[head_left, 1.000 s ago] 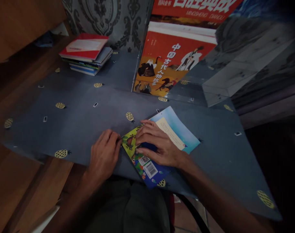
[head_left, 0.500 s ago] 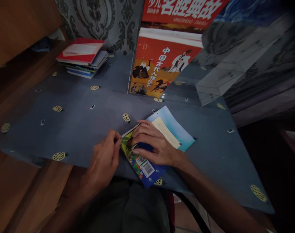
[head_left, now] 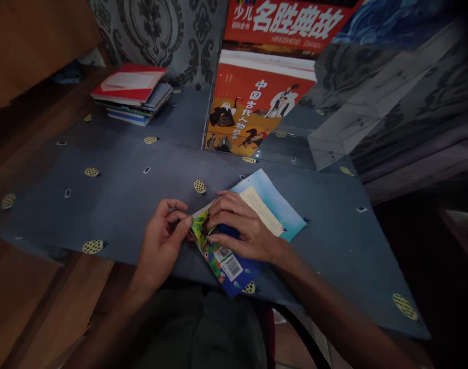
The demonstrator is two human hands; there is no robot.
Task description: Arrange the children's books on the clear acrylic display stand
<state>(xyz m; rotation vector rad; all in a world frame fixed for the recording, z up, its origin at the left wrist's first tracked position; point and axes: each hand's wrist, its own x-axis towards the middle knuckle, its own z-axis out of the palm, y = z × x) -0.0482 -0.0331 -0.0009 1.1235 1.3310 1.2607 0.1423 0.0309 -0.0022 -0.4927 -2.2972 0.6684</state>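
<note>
Under the half-open right hand (head_left: 243,228), fingers curved, the booklet (head_left: 232,269) is partly hidden; the left hand (head_left: 162,241), thumb uppermost, pinches its corner.

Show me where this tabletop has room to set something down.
Free: patterned cloth between the left hand and stacked books; also right of the booklet, between the clear stand and right forearm. Crowded: under the right hand, around the red books.

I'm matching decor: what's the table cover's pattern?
The table cover has dotted yellow pineapples and small rectangles on bluish grey; best view: head.
</note>
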